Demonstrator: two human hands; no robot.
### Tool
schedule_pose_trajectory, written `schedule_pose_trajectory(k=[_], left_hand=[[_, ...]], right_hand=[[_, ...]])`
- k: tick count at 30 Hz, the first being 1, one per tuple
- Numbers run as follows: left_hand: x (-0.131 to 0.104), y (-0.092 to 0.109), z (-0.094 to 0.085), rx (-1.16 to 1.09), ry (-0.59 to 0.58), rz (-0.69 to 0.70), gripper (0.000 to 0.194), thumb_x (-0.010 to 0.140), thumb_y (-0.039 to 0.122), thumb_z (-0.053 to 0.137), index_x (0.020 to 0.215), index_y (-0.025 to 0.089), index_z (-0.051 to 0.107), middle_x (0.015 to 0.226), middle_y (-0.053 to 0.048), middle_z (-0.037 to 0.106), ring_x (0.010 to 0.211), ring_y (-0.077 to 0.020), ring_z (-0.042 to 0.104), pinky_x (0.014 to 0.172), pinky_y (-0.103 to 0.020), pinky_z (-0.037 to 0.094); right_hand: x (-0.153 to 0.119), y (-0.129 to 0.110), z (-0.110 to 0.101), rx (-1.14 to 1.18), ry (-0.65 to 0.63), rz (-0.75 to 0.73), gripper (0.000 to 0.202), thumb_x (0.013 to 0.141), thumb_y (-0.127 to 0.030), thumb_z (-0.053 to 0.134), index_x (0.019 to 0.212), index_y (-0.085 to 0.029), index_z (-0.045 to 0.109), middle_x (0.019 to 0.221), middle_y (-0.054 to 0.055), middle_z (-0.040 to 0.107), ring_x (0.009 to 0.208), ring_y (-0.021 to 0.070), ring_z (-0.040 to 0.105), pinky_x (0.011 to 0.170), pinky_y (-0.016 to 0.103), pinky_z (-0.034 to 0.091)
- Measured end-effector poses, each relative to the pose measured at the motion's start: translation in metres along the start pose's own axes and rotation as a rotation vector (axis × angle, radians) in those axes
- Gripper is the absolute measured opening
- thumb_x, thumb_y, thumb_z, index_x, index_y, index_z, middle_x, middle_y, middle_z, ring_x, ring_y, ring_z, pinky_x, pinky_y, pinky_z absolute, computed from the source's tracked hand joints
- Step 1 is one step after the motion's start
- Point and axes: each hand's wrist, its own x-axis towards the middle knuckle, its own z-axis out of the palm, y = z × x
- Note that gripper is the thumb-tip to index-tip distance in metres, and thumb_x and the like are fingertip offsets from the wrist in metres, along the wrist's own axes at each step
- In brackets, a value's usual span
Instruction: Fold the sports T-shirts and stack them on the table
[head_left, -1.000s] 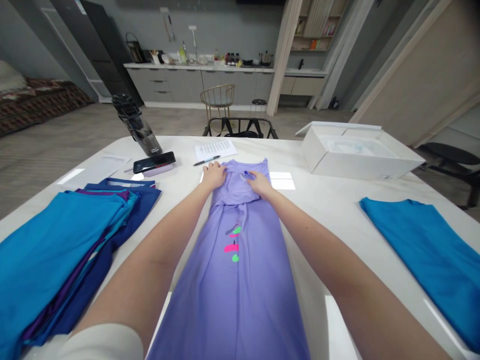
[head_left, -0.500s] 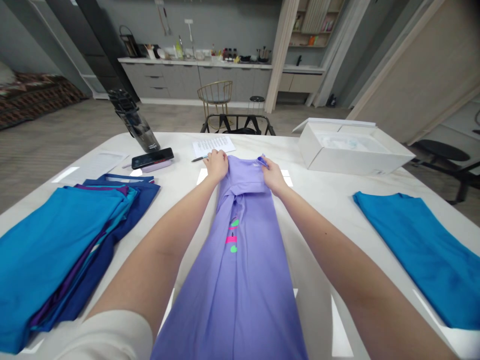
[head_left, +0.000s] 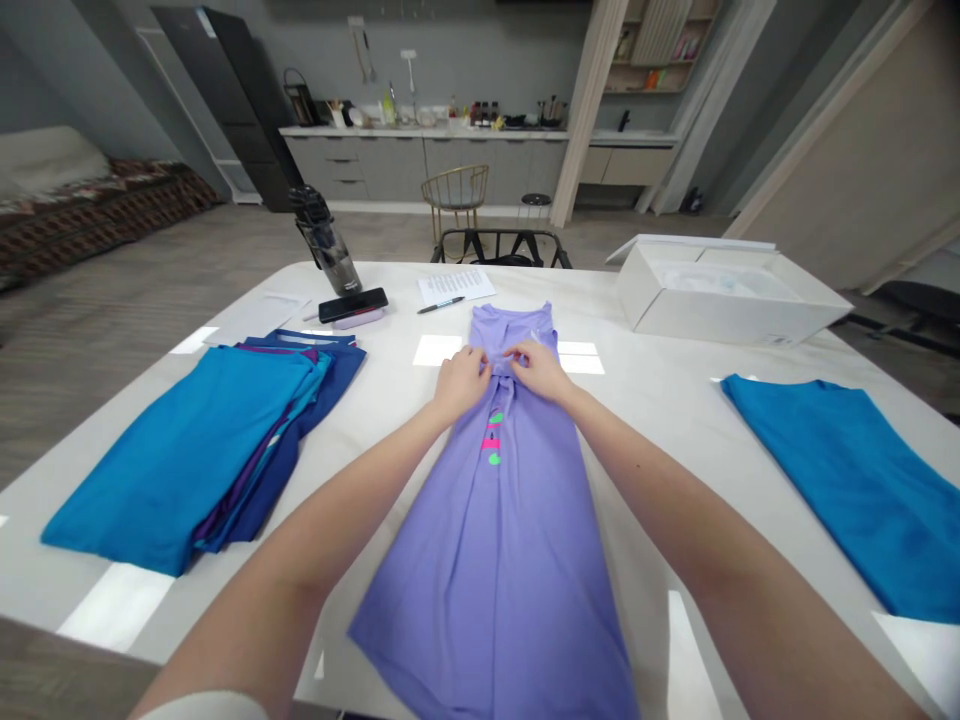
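Observation:
A lavender dress [head_left: 525,540] lies lengthwise on the white table, its neckline at the far end and its wide hem toward me. A pink and green print shows at its upper front. My left hand [head_left: 463,382] pinches the gathered waist cloth from the left, fingers closed. From the right, my right hand [head_left: 541,370] grips the same gathered spot with thumb and fingertips. The two hands are close together, with only a small span of bunched fabric between them. Folds run down from the waist through the skirt.
A pile of folded blue and purple clothes [head_left: 202,430] lies at the left; a folded blue garment [head_left: 855,480] lies at the right. Farther back are a phone [head_left: 352,305], a clear bottle [head_left: 330,245], a pen [head_left: 441,305], a printed sheet [head_left: 469,283] and an open white box [head_left: 735,300].
Both hands have left the dress's neckline, come down toward me to its waist and drawn together there. The neckline now lies flat on the table. The camera view has shifted.

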Motion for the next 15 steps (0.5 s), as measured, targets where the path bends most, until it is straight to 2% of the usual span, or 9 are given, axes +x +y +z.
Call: schedule_pose_trajectory(k=[4, 9, 12, 15], left_hand=[[-0.049, 0.001, -0.01, -0.025, -0.123, -0.145, 0.036, 0.095, 0.052, 0.052, 0.109, 0.021, 0.064, 0.112, -0.013, 0.07, 0.106, -0.0315, 0.068, 0.09, -0.041, 0.049], [-0.083, -0.002, -0.013, -0.032, -0.22, -0.268, 0.041, 0.09, 0.052, 0.056, 0.111, 0.019, 0.067, 0.122, -0.019, 0.07, 0.114, -0.0347, 0.067, 0.089, -0.041, 0.051], [-0.099, 0.0, -0.017, -0.023, -0.233, -0.259, 0.035, 0.089, 0.049, 0.058, 0.106, 0.021, 0.07, 0.122, -0.017, 0.071, 0.117, -0.0358, 0.065, 0.092, -0.043, 0.05], [-0.12, 0.007, -0.026, 0.002, -0.174, -0.19, 0.027, 0.092, 0.039, 0.055, 0.109, 0.022, 0.068, 0.12, -0.014, 0.072, 0.118, -0.0325, 0.064, 0.099, -0.045, 0.046]], right_hand=[[-0.013, -0.037, -0.001, -0.046, -0.152, -0.121, 0.038, 0.09, -0.016, 0.057, 0.125, -0.022, 0.069, 0.114, 0.008, 0.065, 0.106, 0.0212, 0.061, 0.094, 0.031, 0.045], [-0.026, -0.072, 0.004, -0.341, -0.283, -0.1, 0.042, 0.101, -0.025, 0.048, 0.139, -0.034, 0.062, 0.127, 0.011, 0.061, 0.114, 0.0274, 0.058, 0.093, 0.038, 0.043], [-0.033, -0.084, 0.009, -0.462, -0.277, -0.114, 0.036, 0.102, -0.025, 0.045, 0.131, -0.031, 0.067, 0.125, 0.012, 0.062, 0.115, 0.0292, 0.056, 0.093, 0.041, 0.04], [-0.04, -0.092, 0.01, -0.494, -0.246, -0.17, 0.029, 0.1, -0.02, 0.046, 0.112, -0.023, 0.072, 0.118, 0.012, 0.064, 0.112, 0.0277, 0.057, 0.09, 0.038, 0.038]])
